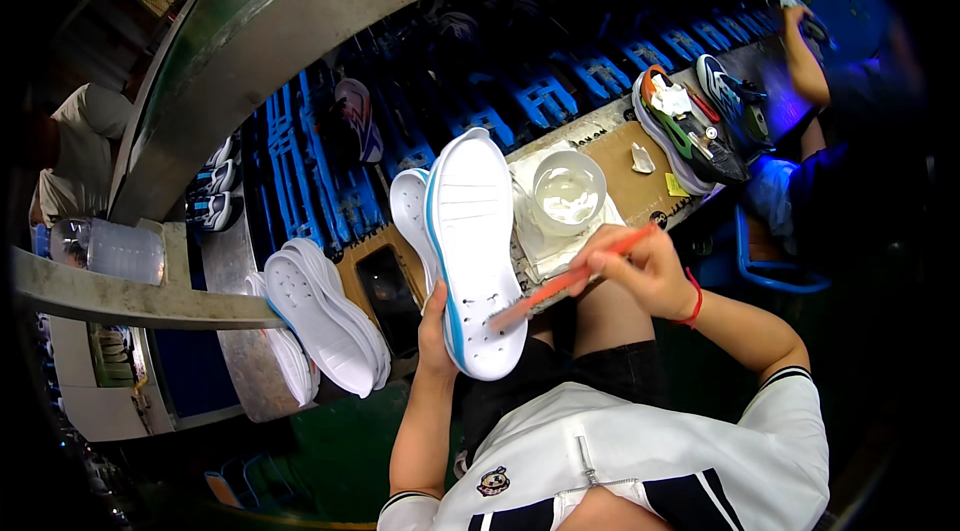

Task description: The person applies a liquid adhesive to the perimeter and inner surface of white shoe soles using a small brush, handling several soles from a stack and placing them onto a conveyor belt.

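My left hand (pixel 433 339) grips a white shoe sole (pixel 478 221) with a blue side edge by its left side near the heel, its hollow inner face turned up. In my right hand (pixel 640 269) is an orange-handled brush (pixel 562 283), pinched between the fingers. Its bristle end is at the heel part of the sole, over the small holes there; the tip is blurred. A bowl (pixel 568 191) with clear liquid stands on a white cloth (pixel 532 249) beyond my right hand. Another white sole (pixel 409 206) lies partly hidden behind the held one.
Several white soles (pixel 330 316) are stacked at the left near a dark phone (pixel 388 293). Shoe uppers and soles (pixel 690 136) lie at the right on the cardboard. Blue racks (pixel 545 99) run behind the bench. A metal frame (pixel 190 299) crosses the left. A co-worker's arm (pixel 805 61) is at the far right.
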